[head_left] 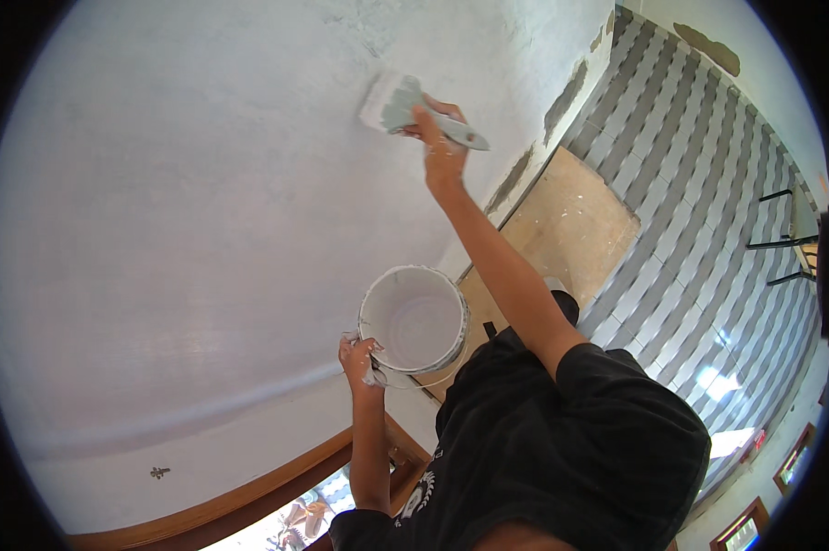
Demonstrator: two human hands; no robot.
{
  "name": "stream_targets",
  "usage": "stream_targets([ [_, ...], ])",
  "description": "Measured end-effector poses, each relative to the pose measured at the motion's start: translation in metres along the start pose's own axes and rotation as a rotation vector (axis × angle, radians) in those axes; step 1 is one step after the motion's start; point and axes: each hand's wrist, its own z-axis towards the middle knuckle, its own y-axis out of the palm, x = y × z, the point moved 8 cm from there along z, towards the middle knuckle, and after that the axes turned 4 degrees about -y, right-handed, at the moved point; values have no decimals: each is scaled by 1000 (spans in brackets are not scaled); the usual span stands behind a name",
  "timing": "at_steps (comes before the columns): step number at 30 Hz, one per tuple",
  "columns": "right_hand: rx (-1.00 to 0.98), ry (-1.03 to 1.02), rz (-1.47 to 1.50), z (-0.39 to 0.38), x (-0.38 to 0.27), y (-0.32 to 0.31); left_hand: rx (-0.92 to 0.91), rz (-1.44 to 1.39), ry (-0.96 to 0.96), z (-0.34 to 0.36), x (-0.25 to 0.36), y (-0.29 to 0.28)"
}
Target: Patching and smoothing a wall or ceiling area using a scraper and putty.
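Observation:
My right hand [442, 147] is raised and grips the handle of a wide flat paintbrush [392, 101], whose bristles press against the white wall [185, 211]. My left hand [359, 356] holds a small white paint-smeared bucket [414, 317] by its rim and wire handle, close to the wall at chest height. The inside of the bucket looks white; how much paint it holds I cannot tell. My black short-sleeved shirt [561, 441] fills the lower right.
A sheet of cardboard [575, 220] lies on the grey-and-white tiled floor [699, 211] along the wall's base. Black metal furniture legs [782, 234] stand at the right. A curved wooden frame [249, 496] runs below the wall. A small dark mark [160, 472] sits on the wall.

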Motion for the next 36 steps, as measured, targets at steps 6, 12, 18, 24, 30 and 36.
stream_targets([
  [6,64,-33,-65,-17,30,-37,-7,-45,6,-4,5,5],
  [12,152,0,-207,-21,63,-121,12,24,25,-8,12,6],
  [18,281,47,-387,-9,69,-144,27,-25,11,-9,3,2],
  [24,132,38,-460,7,43,-51,76,-28,39,-16,3,-5],
  [30,-18,121,-15,30,-3,31,92,-37,9,-23,6,5],
  [36,-192,82,240,26,-54,91,118,-75,-10,-31,9,8],
])
